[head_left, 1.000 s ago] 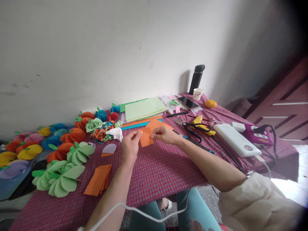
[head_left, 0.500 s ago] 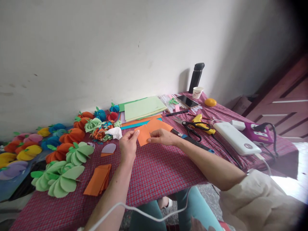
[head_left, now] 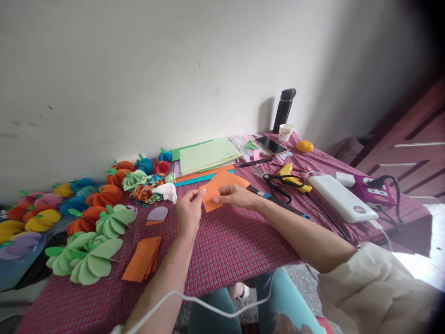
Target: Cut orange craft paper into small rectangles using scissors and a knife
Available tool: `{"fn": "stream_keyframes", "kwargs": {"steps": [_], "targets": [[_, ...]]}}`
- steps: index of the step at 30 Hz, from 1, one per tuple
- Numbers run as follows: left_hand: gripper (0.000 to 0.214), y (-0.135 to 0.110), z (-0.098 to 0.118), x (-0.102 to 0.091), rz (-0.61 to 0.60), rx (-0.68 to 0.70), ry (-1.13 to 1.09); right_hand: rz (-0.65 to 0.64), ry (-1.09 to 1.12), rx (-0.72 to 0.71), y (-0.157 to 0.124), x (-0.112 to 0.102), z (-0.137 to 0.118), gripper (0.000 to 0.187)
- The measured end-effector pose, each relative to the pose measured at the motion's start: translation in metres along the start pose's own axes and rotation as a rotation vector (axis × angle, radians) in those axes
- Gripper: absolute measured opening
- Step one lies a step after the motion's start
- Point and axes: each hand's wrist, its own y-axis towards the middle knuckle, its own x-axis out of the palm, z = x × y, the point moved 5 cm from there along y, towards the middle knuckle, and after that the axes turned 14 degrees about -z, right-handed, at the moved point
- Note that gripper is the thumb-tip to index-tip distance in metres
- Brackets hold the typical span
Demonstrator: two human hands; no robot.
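My left hand [head_left: 189, 211] and my right hand [head_left: 234, 195] both pinch a small orange paper piece [head_left: 210, 197] just above the red checked tablecloth [head_left: 225, 246]. The left fingers grip its left edge, the right fingers its right edge. Behind it a larger orange sheet [head_left: 227, 178] lies flat. A stack of folded orange pieces [head_left: 142, 259] sits to the left of my left forearm, with a lilac half-round cutout [head_left: 157, 214] beyond it.
Paper pumpkins in green [head_left: 86, 257], orange, blue and yellow crowd the left side. Coloured sheets [head_left: 206, 155] lie at the back. Black scissors [head_left: 278, 183], a yellow glue gun [head_left: 294, 176], a white power bank [head_left: 342, 198], a phone, cup, black bottle [head_left: 283, 110] and an orange fruit stand at right.
Both hands stayed on the orange piece, shifting it slightly; my right fingers slid along its right edge. The view tilted a little downward.
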Motion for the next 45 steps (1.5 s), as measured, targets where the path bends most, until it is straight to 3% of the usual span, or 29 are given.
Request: {"fn": "stream_keyframes", "kwargs": {"steps": [8, 14, 20, 29, 35, 40, 45], "targets": [[0.023, -0.003, 0.000, 0.007, -0.071, -0.042, -0.124, 0.059, 0.042, -0.043, 0.002, -0.003, 0.003, 0.036], [0.035, -0.005, -0.004, 0.021, -0.227, -0.114, -0.322, 0.101, 0.003, -0.063, 0.002, -0.006, 0.003, 0.036], [0.038, -0.003, -0.016, 0.021, -0.208, -0.141, -0.264, 0.074, 0.032, -0.045, 0.000, -0.004, -0.003, 0.034], [0.032, -0.003, -0.012, 0.021, -0.206, -0.130, -0.234, 0.163, 0.097, -0.088, 0.000, -0.012, -0.006, 0.030], [0.032, -0.005, -0.012, 0.026, -0.265, -0.152, -0.243, 0.279, 0.055, -0.106, -0.007, -0.020, -0.013, 0.027], [0.031, -0.005, -0.014, 0.026, -0.268, -0.167, -0.254, 0.245, 0.065, -0.117, -0.006, -0.020, -0.014, 0.026], [0.032, -0.006, -0.015, 0.030, -0.313, -0.205, -0.263, 0.298, 0.020, -0.132, -0.007, -0.025, -0.015, 0.027]]}}
